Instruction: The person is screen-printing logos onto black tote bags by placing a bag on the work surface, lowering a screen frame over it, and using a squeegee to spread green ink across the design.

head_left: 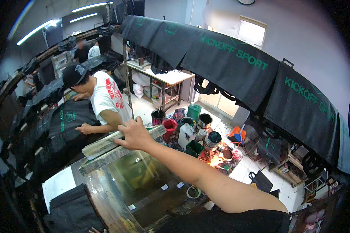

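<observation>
My right hand [134, 134] is closed over a worn, paint-stained wooden bar [149, 134] at the far end of a printing screen frame. The frame's screen [138, 182] looks yellowish and see-through, with small white squares on it. My right forearm reaches across above the screen. At the lower edge only the fingertips of my left hand [98, 230] show, spread apart by a piece of black fabric [72, 207]. The rest of that hand is cut off. White sheet material [59, 185] lies beyond the fabric.
Printed black bags [229, 70] hang along a rail overhead. A co-worker [111, 97] in a white shirt handles black fabric [68, 116] at left. Paint containers, including a red bucket [169, 128] and a green jug [193, 110], crowd the floor. A table [167, 75] stands behind.
</observation>
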The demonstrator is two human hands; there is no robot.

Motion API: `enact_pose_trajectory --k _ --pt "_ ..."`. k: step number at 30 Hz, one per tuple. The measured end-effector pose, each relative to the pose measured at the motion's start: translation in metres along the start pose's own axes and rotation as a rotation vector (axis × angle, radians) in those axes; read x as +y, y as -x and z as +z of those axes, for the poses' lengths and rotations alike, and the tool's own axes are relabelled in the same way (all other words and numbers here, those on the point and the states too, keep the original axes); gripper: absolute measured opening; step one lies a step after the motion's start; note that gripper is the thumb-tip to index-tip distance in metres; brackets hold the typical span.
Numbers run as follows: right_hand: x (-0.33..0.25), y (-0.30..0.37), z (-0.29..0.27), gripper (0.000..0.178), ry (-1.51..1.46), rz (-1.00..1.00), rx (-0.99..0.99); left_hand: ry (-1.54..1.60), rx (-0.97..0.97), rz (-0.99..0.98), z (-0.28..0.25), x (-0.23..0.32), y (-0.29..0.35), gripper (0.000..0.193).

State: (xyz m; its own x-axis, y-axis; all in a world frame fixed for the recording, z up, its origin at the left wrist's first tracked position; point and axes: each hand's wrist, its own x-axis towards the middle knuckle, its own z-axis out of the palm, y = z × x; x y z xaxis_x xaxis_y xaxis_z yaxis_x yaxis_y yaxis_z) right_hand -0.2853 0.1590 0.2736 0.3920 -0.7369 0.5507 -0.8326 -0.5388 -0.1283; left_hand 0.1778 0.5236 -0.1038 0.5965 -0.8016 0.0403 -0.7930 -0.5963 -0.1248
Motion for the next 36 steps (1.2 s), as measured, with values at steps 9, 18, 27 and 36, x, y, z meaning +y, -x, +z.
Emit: enact_pose_trajectory --k 9,18,27,36 --pt "0.001 -0.016 0.010 0.057 0.009 -0.037 0.025 -0.005 -0.289 -0.129 0.004 -0.008 -0.013 0.076" --pt "-0.019 -0.016 0.016 0.059 -0.048 -0.053 0.063 0.282 -0.259 0.038 -0.042 -0.168 -0.095 0.066" --pt "-0.003 -0.013 0.017 0.059 0.057 -0.023 0.001 0.104 -0.490 0.369 -0.121 0.049 -0.121 0.052" --pt "-0.002 -0.030 0.007 0.062 0.104 -0.004 -0.056 0.265 -0.714 0.511 -0.106 0.364 -0.080 0.053"
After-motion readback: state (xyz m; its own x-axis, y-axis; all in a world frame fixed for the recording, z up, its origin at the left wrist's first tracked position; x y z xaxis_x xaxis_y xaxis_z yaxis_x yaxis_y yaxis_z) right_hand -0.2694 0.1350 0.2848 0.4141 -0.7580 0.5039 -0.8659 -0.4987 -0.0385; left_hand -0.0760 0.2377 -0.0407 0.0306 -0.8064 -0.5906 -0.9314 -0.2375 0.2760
